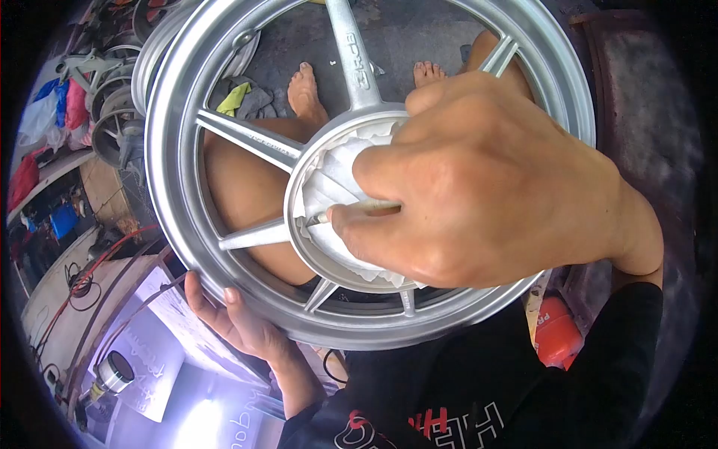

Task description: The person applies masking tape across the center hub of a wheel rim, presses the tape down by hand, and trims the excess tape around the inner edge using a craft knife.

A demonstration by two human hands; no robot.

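Note:
A silver motorcycle wheel point(355, 60) with cast spokes lies across my lap. White masking paper point(336, 176) fills the round recess of its hub point(293, 202), with crumpled edges along the inner wall. My right hand point(479, 179) is closed over the hub, pinching a thin, pale, stick-like tool point(378, 205). The tool's tip points at the left inner edge of the hub, by the paper; its exact kind is unclear. My left hand point(239, 322) holds the rim at the lower left, fingertips against its outer edge. My right hand covers the hub's right side.
Other wheel rims point(116, 123) are piled at the upper left beside plastic bags point(75, 105). A lit white booth or box point(202, 411) and a small round-headed device point(114, 370) stand at the lower left. A red container point(557, 333) is at the lower right. Bare feet point(305, 93) rest on the floor.

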